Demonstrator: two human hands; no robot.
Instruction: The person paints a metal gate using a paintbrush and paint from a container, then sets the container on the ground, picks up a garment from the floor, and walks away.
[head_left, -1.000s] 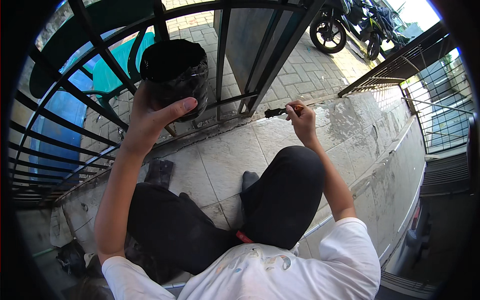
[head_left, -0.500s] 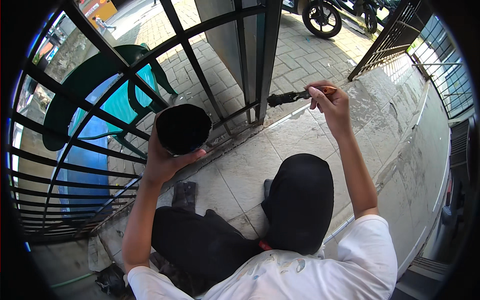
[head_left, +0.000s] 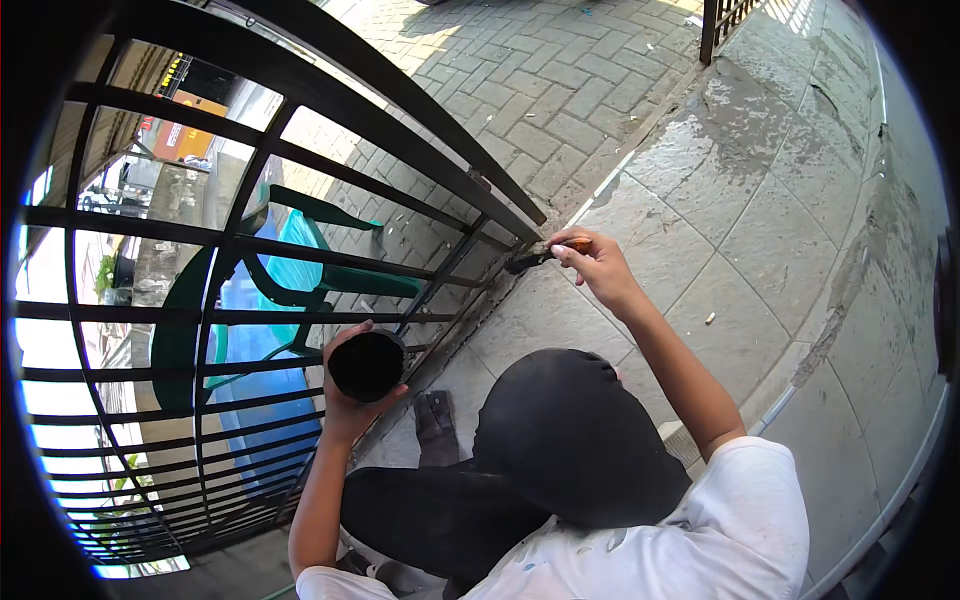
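Note:
My left hand point(head_left: 346, 412) is wrapped round a cup-like container point(head_left: 368, 366) whose inside looks black. It is held up beside the bars of a dark metal gate point(head_left: 275, 317). In my right hand point(head_left: 603, 268) is a paintbrush point(head_left: 527, 261) with an orange handle, pinched between thumb and fingers. Its dark, coated bristles point left, at the lower corner of the gate frame, close above the tiled floor. Whether the bristles touch the metal, I cannot tell.
A green plastic chair point(head_left: 185, 335) and a blue object point(head_left: 262, 415) stand behind the bars. Grey paving point(head_left: 560, 90) lies outside the gate. Worn floor tiles point(head_left: 690, 215) spread to my right, with a low raised edge. My bent knee point(head_left: 560, 430) is in front of me.
My right hand has brought the paintbrush down and left to the gate's lower corner. My view has tilted and shifted, and the container stays in my left hand.

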